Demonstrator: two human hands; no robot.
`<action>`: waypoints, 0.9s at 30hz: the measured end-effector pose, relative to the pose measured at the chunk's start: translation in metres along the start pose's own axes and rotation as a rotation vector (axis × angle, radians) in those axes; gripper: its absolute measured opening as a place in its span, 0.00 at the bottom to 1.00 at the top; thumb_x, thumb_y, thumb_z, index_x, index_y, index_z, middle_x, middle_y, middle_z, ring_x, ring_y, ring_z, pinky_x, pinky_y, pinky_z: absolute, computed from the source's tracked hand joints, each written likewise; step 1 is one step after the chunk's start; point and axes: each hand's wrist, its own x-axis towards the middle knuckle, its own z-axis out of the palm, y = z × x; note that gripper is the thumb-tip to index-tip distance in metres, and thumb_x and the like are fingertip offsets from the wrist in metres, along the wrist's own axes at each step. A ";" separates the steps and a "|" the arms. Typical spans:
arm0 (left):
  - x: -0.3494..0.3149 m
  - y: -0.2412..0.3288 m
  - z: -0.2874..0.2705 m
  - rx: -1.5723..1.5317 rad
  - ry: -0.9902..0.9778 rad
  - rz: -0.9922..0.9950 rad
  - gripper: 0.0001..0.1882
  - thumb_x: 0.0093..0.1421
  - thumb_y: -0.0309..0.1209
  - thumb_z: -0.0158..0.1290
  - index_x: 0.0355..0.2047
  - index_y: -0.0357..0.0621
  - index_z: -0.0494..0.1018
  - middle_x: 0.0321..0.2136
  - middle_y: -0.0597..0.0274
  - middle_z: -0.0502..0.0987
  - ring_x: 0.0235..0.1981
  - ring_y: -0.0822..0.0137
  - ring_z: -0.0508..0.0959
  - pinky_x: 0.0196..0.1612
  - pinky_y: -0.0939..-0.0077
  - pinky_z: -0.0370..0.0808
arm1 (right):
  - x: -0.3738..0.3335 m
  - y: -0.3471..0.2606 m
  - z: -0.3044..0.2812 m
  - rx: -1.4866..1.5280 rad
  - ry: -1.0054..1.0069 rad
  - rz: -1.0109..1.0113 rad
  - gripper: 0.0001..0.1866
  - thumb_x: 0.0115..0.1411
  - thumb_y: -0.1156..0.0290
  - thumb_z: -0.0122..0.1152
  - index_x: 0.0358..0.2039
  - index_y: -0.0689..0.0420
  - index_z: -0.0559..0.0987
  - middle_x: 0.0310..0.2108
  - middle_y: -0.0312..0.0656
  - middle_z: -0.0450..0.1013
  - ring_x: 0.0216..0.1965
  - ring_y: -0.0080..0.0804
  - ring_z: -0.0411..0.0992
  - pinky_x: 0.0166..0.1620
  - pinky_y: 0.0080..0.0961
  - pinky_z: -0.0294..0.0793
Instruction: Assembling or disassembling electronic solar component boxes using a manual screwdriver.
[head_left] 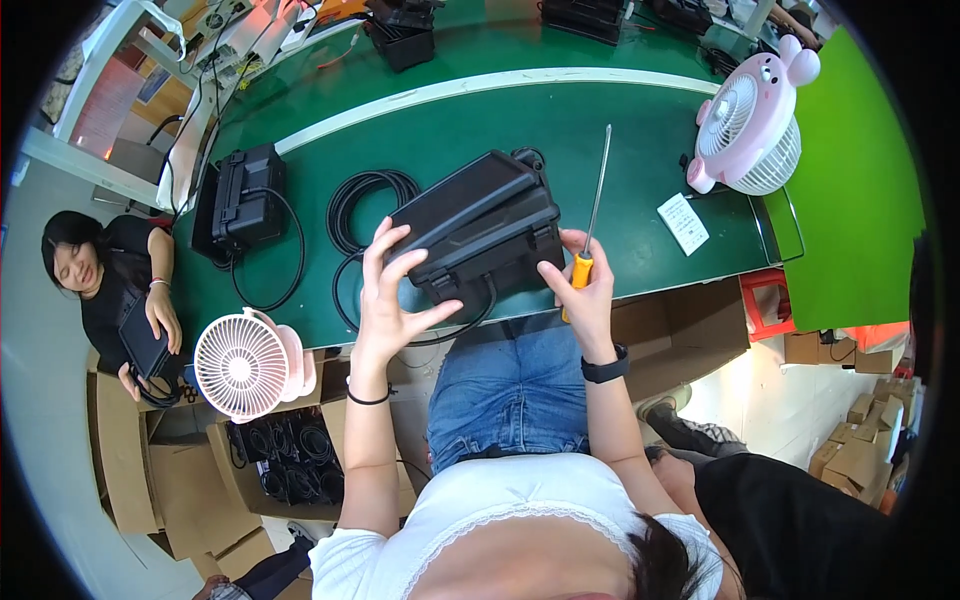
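In front of me at the table's near edge is a black plastic box [490,225] with a latch on its side and a black cable coming from it. My left hand [390,295] grips its left end, fingers on the lid and thumb along the near side. At the right end, my right hand [585,285] presses against the box with its thumb. That same hand is closed round the yellow handle of a screwdriver [597,195], whose long shaft points up and away. Whether the lid sits fully down I cannot tell. A coiled black cable [345,205] lies behind the left hand.
On the green table [630,130] a second black box [250,200] stands left, a pink fan [745,120] and a white paper card [684,223] right. Another fan [245,365] is at the left edge. A co-worker [110,270] sits left. A carton [290,460] holds black cabled parts.
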 end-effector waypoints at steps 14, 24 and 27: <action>-0.002 0.004 0.001 0.020 -0.029 -0.020 0.28 0.37 0.36 0.75 0.41 0.58 0.79 0.60 0.52 0.61 0.66 0.37 0.58 0.61 0.47 0.68 | -0.007 -0.010 0.012 -0.177 0.044 -0.132 0.19 0.55 0.79 0.66 0.48 0.62 0.76 0.66 0.43 0.63 0.29 0.15 0.70 0.32 0.13 0.70; -0.004 0.008 0.002 0.015 -0.007 0.004 0.27 0.36 0.37 0.76 0.39 0.54 0.79 0.60 0.51 0.61 0.66 0.38 0.58 0.64 0.45 0.62 | -0.015 -0.029 0.005 0.165 -0.122 -0.002 0.14 0.57 0.79 0.63 0.45 0.61 0.77 0.70 0.46 0.54 0.23 0.10 0.69 0.20 0.09 0.67; -0.006 0.008 0.006 -0.023 -0.012 -0.020 0.26 0.36 0.35 0.76 0.39 0.57 0.81 0.59 0.53 0.62 0.67 0.37 0.56 0.65 0.46 0.64 | -0.010 -0.033 0.006 0.080 -0.088 -0.070 0.19 0.59 0.78 0.62 0.52 0.61 0.76 0.70 0.43 0.54 0.24 0.09 0.69 0.20 0.09 0.67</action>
